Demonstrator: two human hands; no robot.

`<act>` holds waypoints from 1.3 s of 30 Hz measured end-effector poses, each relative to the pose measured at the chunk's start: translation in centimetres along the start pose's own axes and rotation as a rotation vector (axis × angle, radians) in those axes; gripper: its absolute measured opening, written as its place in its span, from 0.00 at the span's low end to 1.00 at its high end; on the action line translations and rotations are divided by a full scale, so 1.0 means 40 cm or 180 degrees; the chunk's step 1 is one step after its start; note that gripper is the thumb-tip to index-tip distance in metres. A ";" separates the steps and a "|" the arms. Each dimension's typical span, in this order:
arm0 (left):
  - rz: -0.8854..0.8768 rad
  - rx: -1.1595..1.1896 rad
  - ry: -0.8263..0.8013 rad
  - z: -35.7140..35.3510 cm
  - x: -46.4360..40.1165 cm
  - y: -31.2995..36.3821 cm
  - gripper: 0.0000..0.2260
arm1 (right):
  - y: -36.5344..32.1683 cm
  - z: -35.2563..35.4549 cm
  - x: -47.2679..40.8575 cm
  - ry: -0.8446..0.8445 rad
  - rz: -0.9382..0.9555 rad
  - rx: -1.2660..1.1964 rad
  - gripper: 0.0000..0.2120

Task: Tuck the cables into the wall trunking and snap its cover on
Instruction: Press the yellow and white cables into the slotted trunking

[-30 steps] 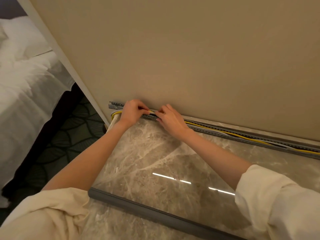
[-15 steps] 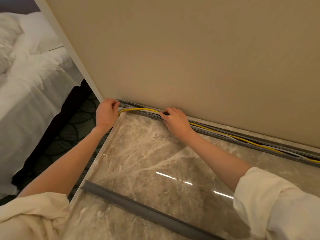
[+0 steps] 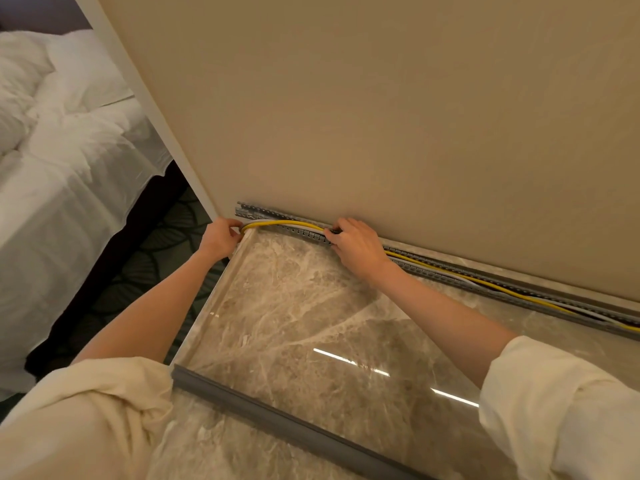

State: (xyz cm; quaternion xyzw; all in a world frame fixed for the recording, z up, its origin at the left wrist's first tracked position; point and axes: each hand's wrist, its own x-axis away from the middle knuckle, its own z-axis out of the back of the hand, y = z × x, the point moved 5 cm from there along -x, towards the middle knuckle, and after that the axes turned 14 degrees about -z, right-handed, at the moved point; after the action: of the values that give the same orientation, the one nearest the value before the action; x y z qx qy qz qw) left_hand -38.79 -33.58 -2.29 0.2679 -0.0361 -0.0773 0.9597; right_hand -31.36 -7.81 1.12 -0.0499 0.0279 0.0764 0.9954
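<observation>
Cables [image 3: 287, 224], one yellow and one white, bow up out of the trunking [image 3: 450, 268] between the two hands, and this loose arc is the part that needs work. At the right hand [image 3: 358, 245] the fingers [image 3: 334, 233] are curled and pressed together on the cables at the lip of the grey channel; whether they pinch the wires or only push them down I cannot tell, because the hand covers the contact. At the left hand [image 3: 220, 237] the fingers are bent around the cables where they come over the corner of the worktop [image 3: 294, 306]; the tips are hidden. To the right of the right hand the cables lie inside the trunking, along the foot of the wall [image 3: 381, 116]. The cover [image 3: 284, 420], a long grey strip, lies on the marble near the front edge, well apart from the channel, so I judge that snapping it on is not yet possible. To do this step well, I think the left hand should feed slack towards the channel while the right hand presses the arc down bit by bit, moving leftward. No wire should sit on the toothed rim, otherwise the cover may not close or may nip a cable. A bed [image 3: 69, 161] stands beyond the wall's edge at the left.
</observation>
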 end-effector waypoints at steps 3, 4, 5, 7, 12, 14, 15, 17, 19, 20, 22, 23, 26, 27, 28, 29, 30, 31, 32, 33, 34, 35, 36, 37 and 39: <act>-0.0249 -0.0267 -0.0020 -0.003 0.003 0.005 0.10 | -0.003 0.000 -0.004 -0.0001 0.0000 0.0037 0.18; -0.0330 -0.0355 -0.0010 0.002 0.004 0.007 0.09 | -0.004 -0.001 -0.004 -0.0003 0.0004 0.0042 0.18; -0.0397 -0.0414 0.0003 0.011 0.004 0.009 0.08 | -0.005 -0.001 -0.005 -0.0001 0.0012 0.0046 0.17; -0.0554 -0.0563 0.0036 0.037 0.002 0.018 0.07 | -0.005 -0.001 -0.004 0.0004 0.0026 0.0037 0.16; -0.1177 -0.1648 -0.0061 0.096 -0.005 0.059 0.06 | -0.005 -0.001 -0.004 -0.0022 0.0012 -0.0019 0.15; -0.1358 -0.1988 -0.0123 0.113 -0.011 0.076 0.04 | -0.004 0.002 -0.008 -0.0074 -0.0024 -0.0075 0.15; -0.1424 -0.2130 -0.0188 0.119 -0.014 0.083 0.04 | -0.003 0.003 -0.009 -0.0099 -0.0035 -0.0106 0.14; -0.1499 -0.2395 -0.0345 0.126 -0.023 0.094 0.06 | -0.003 0.005 -0.009 -0.0136 -0.0046 -0.0139 0.14; -0.1501 -0.2635 -0.0479 0.126 -0.031 0.105 0.08 | -0.003 0.007 -0.008 -0.0149 -0.0054 -0.0138 0.14; -0.1483 -0.2729 -0.0534 0.124 -0.034 0.110 0.09 | -0.004 0.008 -0.007 -0.0151 -0.0053 -0.0141 0.14; -0.1427 -0.2848 -0.0617 0.117 -0.039 0.118 0.09 | -0.004 0.009 -0.007 -0.0161 -0.0045 -0.0155 0.14; -0.1387 -0.2876 -0.0644 0.114 -0.041 0.118 0.08 | -0.004 0.009 -0.007 -0.0172 -0.0037 -0.0150 0.13; -0.1305 -0.2877 -0.0673 0.111 -0.041 0.113 0.08 | -0.003 0.011 -0.009 -0.0208 -0.0011 -0.0106 0.13; -0.1289 -0.2841 -0.0665 0.110 -0.040 0.110 0.08 | -0.003 0.011 -0.009 -0.0214 -0.0010 -0.0096 0.13; -0.1267 -0.2776 -0.0629 0.111 -0.039 0.107 0.09 | -0.003 0.011 -0.008 -0.0212 -0.0011 -0.0090 0.13; -0.1238 -0.2666 -0.0554 0.113 -0.038 0.104 0.09 | -0.003 0.010 -0.008 -0.0205 -0.0010 -0.0087 0.14; -0.1206 -0.2504 -0.0421 0.119 -0.038 0.101 0.09 | -0.003 0.009 -0.007 -0.0193 -0.0007 -0.0094 0.14; -0.1184 -0.2294 -0.0234 0.125 -0.039 0.100 0.09 | -0.003 0.008 -0.006 -0.0180 -0.0008 -0.0108 0.14; -0.1179 -0.2053 -0.0025 0.134 -0.041 0.102 0.08 | -0.002 0.008 -0.005 -0.0170 -0.0010 -0.0127 0.14; -0.1205 -0.1812 0.0154 0.141 -0.041 0.107 0.08 | -0.002 0.007 -0.004 -0.0164 -0.0009 -0.0147 0.14; -0.1278 -0.1598 0.0264 0.143 -0.040 0.117 0.08 | -0.001 0.007 -0.003 -0.0160 -0.0009 -0.0152 0.13; -0.1396 -0.1429 0.0297 0.142 -0.037 0.129 0.09 | -0.001 0.007 -0.002 -0.0158 -0.0011 -0.0141 0.13; -0.1538 -0.1308 0.0286 0.137 -0.033 0.142 0.08 | -0.001 0.008 -0.002 -0.0158 -0.0013 -0.0130 0.13; -0.1670 -0.1230 0.0259 0.131 -0.027 0.154 0.08 | -0.001 0.008 -0.002 -0.0162 -0.0015 -0.0134 0.13; -0.1846 -0.1190 0.0164 0.117 -0.013 0.170 0.07 | -0.001 0.008 -0.002 -0.0167 -0.0015 -0.0165 0.13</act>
State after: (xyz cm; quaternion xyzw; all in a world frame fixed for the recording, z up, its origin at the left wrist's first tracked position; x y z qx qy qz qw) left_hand -38.96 -30.12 5.23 0.0883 0.0806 -0.3452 0.9309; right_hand -31.43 -7.84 1.45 -0.0737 -0.0004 0.0760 0.9944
